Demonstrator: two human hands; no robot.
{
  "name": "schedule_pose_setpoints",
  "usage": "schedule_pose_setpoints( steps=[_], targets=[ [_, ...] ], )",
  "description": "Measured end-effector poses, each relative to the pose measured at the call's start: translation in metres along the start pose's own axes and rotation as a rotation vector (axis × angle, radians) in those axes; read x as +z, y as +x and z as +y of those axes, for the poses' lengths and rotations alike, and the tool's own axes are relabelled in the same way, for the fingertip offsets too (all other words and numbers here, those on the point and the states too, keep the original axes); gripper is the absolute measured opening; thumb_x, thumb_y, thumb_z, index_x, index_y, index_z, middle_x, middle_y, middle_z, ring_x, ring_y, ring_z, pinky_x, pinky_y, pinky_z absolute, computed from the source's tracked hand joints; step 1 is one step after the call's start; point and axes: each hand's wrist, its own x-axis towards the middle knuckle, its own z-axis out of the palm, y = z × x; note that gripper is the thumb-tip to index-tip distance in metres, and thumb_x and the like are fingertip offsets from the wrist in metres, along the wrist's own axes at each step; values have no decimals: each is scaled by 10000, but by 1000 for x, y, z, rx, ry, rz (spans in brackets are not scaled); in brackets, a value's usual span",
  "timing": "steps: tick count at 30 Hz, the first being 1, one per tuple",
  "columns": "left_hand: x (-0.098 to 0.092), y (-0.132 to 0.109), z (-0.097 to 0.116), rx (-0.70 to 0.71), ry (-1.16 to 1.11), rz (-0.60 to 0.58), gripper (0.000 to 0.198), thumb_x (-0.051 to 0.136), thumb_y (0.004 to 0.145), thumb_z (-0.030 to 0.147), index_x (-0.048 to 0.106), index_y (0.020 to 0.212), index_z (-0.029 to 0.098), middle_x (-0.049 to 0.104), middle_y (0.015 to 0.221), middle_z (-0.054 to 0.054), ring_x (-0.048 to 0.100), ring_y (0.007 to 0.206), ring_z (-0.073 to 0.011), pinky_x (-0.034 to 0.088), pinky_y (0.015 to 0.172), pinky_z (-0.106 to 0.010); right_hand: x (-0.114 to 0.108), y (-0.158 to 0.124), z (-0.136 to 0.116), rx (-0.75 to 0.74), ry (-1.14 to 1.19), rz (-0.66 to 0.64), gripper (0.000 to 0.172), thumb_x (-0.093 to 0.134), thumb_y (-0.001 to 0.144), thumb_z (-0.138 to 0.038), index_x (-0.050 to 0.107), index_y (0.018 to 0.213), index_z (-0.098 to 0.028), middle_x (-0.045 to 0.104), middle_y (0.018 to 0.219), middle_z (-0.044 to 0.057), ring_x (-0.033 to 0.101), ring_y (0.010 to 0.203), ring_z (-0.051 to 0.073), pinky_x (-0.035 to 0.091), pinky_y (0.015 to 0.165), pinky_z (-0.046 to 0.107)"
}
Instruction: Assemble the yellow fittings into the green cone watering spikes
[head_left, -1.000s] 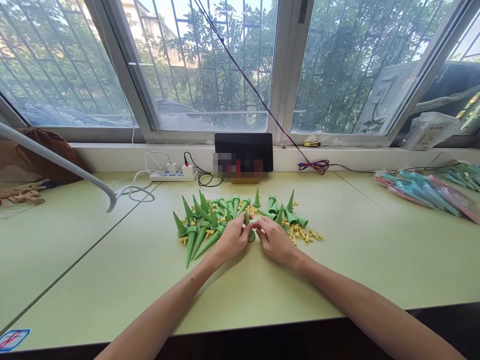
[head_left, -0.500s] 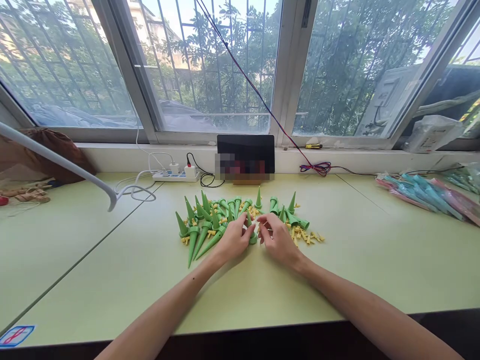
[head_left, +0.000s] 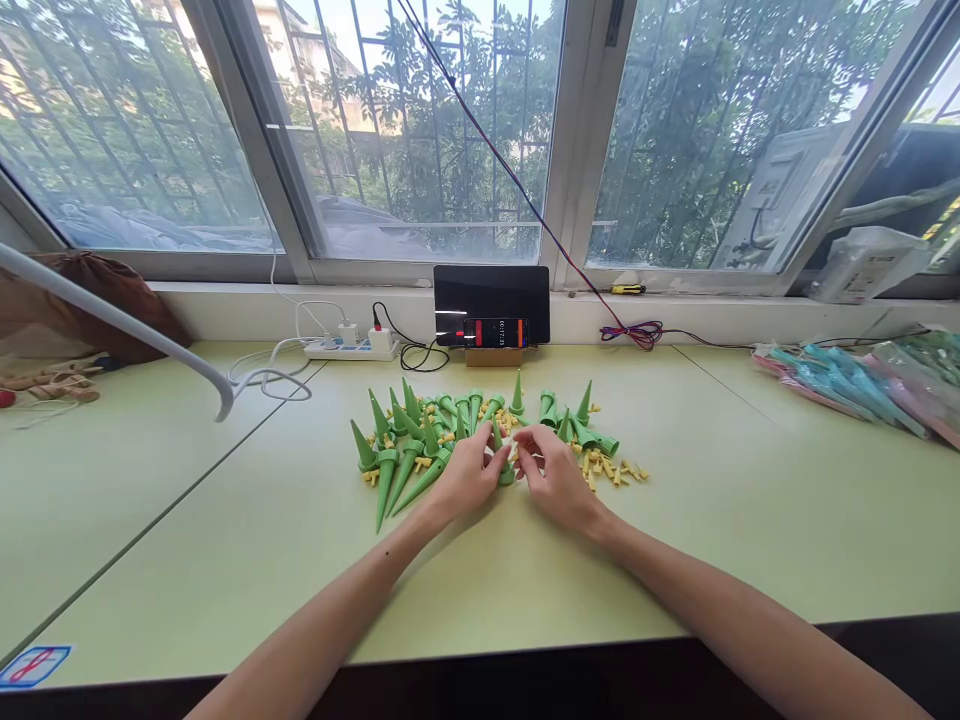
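Note:
My left hand (head_left: 466, 478) is closed around a green plastic watering spike (head_left: 506, 476), its wide cap down on the table and its point up between thumb and fingers. Close on its right, my right hand (head_left: 556, 478) is pinched at the spike's side on a small yellow valve (head_left: 515, 454), mostly hidden by the fingertips. Many more green spikes (head_left: 407, 470) stand or lie in a loose heap beyond and left of my hands. Small yellow valves (head_left: 600, 468) lie scattered to the right and among the spikes.
A phone (head_left: 496, 332) showing a timer leans on a dark tablet (head_left: 491, 290) at the back. A power strip (head_left: 352, 348) with cables sits left of it. Bagged blue and pink pieces (head_left: 847, 385) lie far right. A white curved lamp arm (head_left: 135, 335) crosses at left.
My right fingertips have moved very slightly left, toward the spike. My left hand keeps its hold, and the heap stays as it was. The view has tilted a little.

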Motion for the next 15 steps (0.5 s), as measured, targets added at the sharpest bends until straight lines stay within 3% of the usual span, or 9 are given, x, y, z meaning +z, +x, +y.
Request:
schedule_pose_setpoints(
  steps=[6,15],
  targets=[
    [0,0,-1,1,14,12,186,471,937,373,501,980,194,606,698,24,580,481,-129,441,523,-246,0,0,2,-18,-24,24,170,429,960,-209,573,1045,-177,607,990,88,613,823,190,563,700,325],
    [0,-1,0,5,49,19,180,467,943,364,500,993,194,569,644,43,544,448,-124,410,500,-235,-1,2,2,1,-28,6,162,434,933,-172,571,1020,-164,601,963,83,606,701,165,546,687,339]
  ],
)
